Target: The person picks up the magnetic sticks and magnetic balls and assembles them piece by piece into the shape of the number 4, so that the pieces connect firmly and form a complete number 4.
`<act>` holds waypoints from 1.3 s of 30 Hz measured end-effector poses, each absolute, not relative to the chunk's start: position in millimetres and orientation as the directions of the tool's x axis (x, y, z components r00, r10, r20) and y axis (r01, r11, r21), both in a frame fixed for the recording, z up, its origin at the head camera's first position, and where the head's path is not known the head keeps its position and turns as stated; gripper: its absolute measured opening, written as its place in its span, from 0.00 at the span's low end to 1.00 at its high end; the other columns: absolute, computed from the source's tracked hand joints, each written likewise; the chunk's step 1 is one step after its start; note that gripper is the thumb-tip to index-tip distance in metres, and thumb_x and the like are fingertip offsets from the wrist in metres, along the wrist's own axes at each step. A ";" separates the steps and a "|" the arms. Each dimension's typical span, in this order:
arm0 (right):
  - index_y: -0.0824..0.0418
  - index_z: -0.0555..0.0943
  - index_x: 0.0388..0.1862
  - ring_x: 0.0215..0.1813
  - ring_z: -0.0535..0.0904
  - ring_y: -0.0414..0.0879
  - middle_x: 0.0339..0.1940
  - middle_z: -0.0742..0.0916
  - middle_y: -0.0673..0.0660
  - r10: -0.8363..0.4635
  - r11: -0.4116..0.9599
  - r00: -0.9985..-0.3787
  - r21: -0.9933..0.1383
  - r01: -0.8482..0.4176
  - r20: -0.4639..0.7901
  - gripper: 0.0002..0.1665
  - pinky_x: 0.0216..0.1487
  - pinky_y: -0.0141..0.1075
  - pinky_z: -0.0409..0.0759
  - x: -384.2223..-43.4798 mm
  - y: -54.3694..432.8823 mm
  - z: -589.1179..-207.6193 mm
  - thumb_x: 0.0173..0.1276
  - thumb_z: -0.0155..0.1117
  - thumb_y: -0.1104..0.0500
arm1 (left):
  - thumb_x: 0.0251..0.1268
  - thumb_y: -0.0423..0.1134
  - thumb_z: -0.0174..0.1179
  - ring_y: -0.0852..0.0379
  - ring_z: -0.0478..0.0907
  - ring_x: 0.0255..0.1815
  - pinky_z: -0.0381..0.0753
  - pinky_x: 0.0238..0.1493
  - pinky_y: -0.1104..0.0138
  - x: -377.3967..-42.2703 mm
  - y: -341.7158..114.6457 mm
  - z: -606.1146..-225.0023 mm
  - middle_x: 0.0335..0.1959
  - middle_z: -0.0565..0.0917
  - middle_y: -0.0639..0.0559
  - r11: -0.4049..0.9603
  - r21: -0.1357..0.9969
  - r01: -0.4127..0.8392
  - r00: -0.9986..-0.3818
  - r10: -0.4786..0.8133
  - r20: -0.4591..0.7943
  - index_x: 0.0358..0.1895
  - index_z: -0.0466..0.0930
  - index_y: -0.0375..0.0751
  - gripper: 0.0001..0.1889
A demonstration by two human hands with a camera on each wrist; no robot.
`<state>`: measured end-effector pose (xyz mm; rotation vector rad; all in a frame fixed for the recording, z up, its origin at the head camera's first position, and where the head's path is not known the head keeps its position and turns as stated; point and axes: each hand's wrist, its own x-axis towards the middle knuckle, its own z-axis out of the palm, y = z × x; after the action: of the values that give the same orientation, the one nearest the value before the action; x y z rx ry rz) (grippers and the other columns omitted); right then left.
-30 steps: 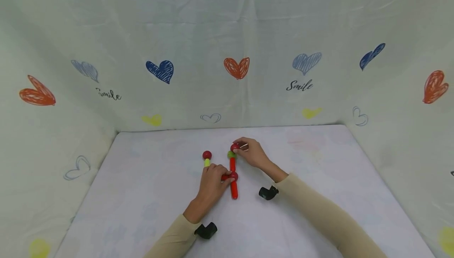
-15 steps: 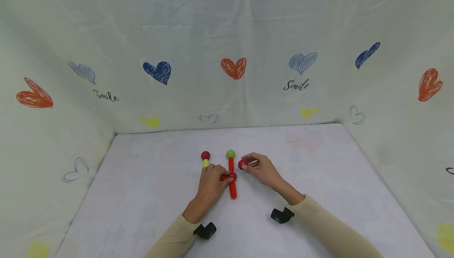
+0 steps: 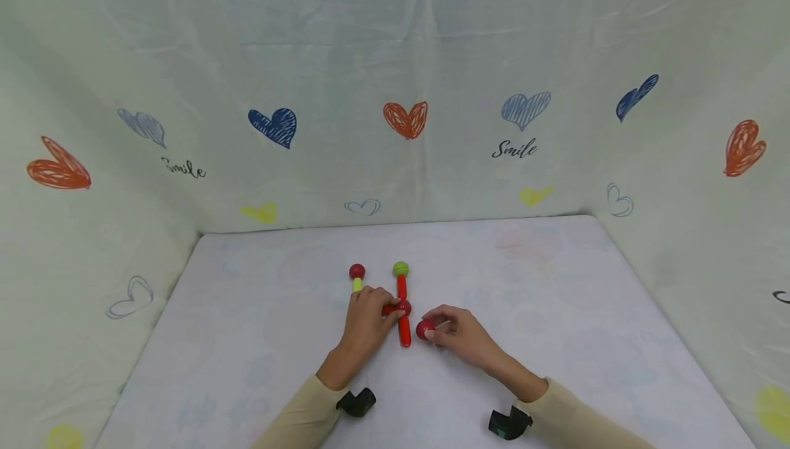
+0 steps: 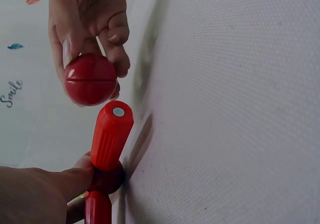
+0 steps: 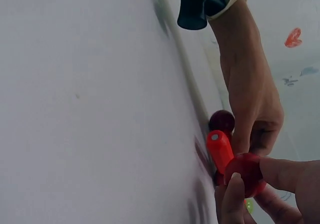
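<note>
In the head view my left hand [image 3: 365,322] pinches a red ball [image 3: 404,307] that joins several red rods. One rod [image 3: 402,287] leads from it to a green ball [image 3: 400,269]; another rod [image 3: 404,332] points toward me, its free end showing a small silvery disc in the left wrist view. A short red rod [image 3: 388,310] runs leftward, partly under my left fingers. With thumb and fingertips, my right hand [image 3: 465,339] holds a separate grooved red ball [image 4: 91,79], just right of the near rod and apart from it.
Beyond my left hand a red ball [image 3: 356,271] tops a yellow-green rod [image 3: 357,284], whose lower part the hand hides. All lie on a white-covered table [image 3: 247,339], with a heart-printed curtain [image 3: 345,161] behind. A dark wrist camera [image 3: 510,423] sits on each sleeve.
My right hand has carried its red ball from beside the green ball toward me, to beside the near red rod. The left hand keeps its hold on the joining ball.
</note>
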<state>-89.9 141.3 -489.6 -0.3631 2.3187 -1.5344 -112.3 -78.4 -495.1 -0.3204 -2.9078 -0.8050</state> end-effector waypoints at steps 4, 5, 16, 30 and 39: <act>0.68 0.83 0.57 0.39 0.87 0.47 0.47 0.88 0.59 -0.427 0.342 -0.891 -0.940 -0.002 -0.154 0.17 0.41 0.32 0.85 -81.8 140.0 -490.1 0.73 0.70 0.63 | 0.59 0.42 0.80 0.53 0.77 0.46 0.74 0.56 0.55 -111.7 -78.5 -495.0 0.39 0.89 0.53 0.842 0.489 0.230 -0.972 0.172 0.161 0.45 0.91 0.43 0.14; 0.68 0.83 0.57 0.38 0.87 0.48 0.46 0.88 0.59 -0.435 0.332 -0.887 -0.943 0.004 -0.157 0.17 0.40 0.32 0.85 -80.1 139.5 -490.4 0.73 0.70 0.64 | 0.59 0.42 0.80 0.53 0.77 0.46 0.74 0.56 0.55 -111.6 -78.5 -494.9 0.39 0.89 0.53 0.841 0.489 0.230 -0.972 0.171 0.162 0.45 0.91 0.43 0.14; 0.70 0.82 0.55 0.36 0.85 0.47 0.45 0.88 0.58 -0.463 0.289 -0.867 -0.956 0.046 -0.182 0.16 0.37 0.31 0.84 -64.6 131.6 -493.9 0.72 0.71 0.65 | 0.58 0.42 0.80 0.54 0.77 0.45 0.74 0.54 0.55 -111.2 -78.9 -494.5 0.38 0.89 0.53 0.833 0.502 0.230 -0.972 0.169 0.165 0.45 0.92 0.42 0.14; 0.68 0.81 0.48 0.39 0.85 0.41 0.42 0.88 0.56 -0.431 0.317 -0.895 -0.948 -0.032 -0.114 0.17 0.41 0.29 0.82 -63.9 124.5 -498.0 0.66 0.78 0.65 | 0.59 0.42 0.80 0.54 0.77 0.45 0.74 0.54 0.55 -112.7 -80.2 -498.5 0.38 0.89 0.53 0.830 0.498 0.252 -0.966 0.182 0.185 0.44 0.92 0.43 0.13; 0.66 0.79 0.46 0.38 0.84 0.38 0.40 0.89 0.54 -0.411 0.339 -0.907 -0.939 -0.057 -0.093 0.18 0.39 0.29 0.81 -64.4 119.4 -502.2 0.64 0.79 0.64 | 0.58 0.41 0.80 0.53 0.77 0.44 0.74 0.54 0.55 -112.2 -79.7 -497.7 0.38 0.90 0.52 0.826 0.504 0.250 -0.966 0.178 0.188 0.44 0.92 0.42 0.13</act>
<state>-64.4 119.4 -502.2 -0.4171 2.2936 -1.5897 -112.2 -79.7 -497.7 -0.3384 -2.8740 -0.8213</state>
